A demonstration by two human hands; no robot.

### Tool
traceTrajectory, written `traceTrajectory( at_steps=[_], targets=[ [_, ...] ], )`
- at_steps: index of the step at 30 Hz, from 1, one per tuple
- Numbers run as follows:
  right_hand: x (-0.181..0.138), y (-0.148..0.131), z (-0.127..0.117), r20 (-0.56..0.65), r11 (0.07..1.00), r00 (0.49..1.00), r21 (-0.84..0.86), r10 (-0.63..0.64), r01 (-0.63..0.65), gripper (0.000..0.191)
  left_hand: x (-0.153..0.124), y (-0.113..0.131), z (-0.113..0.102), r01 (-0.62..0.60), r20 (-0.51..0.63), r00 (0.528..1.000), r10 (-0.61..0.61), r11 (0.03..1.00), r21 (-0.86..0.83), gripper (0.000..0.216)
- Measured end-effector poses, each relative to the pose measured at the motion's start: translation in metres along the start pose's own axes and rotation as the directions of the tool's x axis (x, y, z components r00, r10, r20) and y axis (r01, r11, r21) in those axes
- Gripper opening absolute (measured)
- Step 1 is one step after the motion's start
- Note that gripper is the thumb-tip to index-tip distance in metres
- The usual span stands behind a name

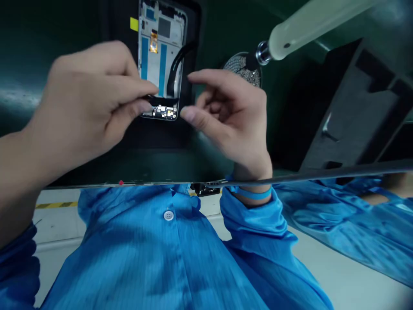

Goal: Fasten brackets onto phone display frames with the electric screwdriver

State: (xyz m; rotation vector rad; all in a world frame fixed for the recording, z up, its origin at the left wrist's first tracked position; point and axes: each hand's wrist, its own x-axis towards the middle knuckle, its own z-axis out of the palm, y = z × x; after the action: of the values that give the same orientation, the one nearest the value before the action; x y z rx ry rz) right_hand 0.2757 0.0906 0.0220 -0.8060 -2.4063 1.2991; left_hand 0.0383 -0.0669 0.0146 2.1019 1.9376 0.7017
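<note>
An opened phone [171,34] shows its inside, with blue strips, an orange flex piece and a small lit circuit board [165,113] at its near end. My left hand [93,92] pinches the end of a thin black strip [164,101] that crosses the phone just above this board. A curved black band [176,64] lies over the phone's right side; whether it joins the strip I cannot tell. To the right of the phone, my right hand [234,112] has its thumb and index finger apart with nothing visible between them.
Beneath the phone is a dark mat [161,135]. A cream-handled electric screwdriver [300,32] points down over a round dish of small screws [237,64]. A dark box-like fixture [345,107] stands at right. Another person's blue sleeve [351,219] appears beyond the table edge [180,184].
</note>
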Motion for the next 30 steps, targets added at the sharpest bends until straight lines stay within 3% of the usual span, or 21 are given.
traceTrajectory(
  at_steps=[3, 5, 9, 15, 23, 27, 30],
  targets=[
    [-0.003, -0.001, 0.002, 0.042, 0.989, 0.988, -0.023, -0.147, 0.148, 0.026, 0.007, 0.006, 0.008, -0.072, -0.015, 0.997, 0.071, 0.994, -0.076, 0.038],
    [0.002, 0.002, 0.005, 0.049, 0.986, 0.988, -0.073, -0.146, 0.15, 0.019, 0.009, 0.008, 0.016, -0.06, -0.074, 0.996, 0.05, 0.988, -0.143, 0.035],
    [0.011, 0.01, 0.011, 0.1, 0.984, 0.993, -0.16, -0.062, 0.078, 0.027, 0.007, 0.003, 0.028, 0.008, -0.166, 0.985, -0.038, 0.984, -0.181, 0.027],
    [0.02, 0.01, 0.018, 0.177, 0.959, 0.984, -0.273, -0.031, 0.079, 0.023, -0.003, -0.012, 0.038, 0.062, -0.145, 0.987, -0.065, 0.998, -0.027, 0.034],
    [0.027, 0.013, 0.02, 0.17, 0.944, 0.985, -0.322, -0.016, 0.071, 0.026, 0.0, -0.014, 0.042, 0.135, -0.125, 0.982, -0.142, 0.989, -0.065, 0.037],
    [0.031, 0.011, 0.017, 0.2, 0.939, 0.98, -0.334, -0.008, 0.076, 0.027, 0.006, -0.014, 0.041, 0.186, -0.064, 0.979, -0.194, 0.975, -0.118, 0.032],
    [0.031, 0.006, 0.017, 0.184, 0.932, 0.983, -0.358, 0.011, 0.057, 0.029, 0.011, -0.014, 0.037, 0.201, 0.03, 0.979, -0.2, 0.977, -0.068, 0.033]
  ],
)
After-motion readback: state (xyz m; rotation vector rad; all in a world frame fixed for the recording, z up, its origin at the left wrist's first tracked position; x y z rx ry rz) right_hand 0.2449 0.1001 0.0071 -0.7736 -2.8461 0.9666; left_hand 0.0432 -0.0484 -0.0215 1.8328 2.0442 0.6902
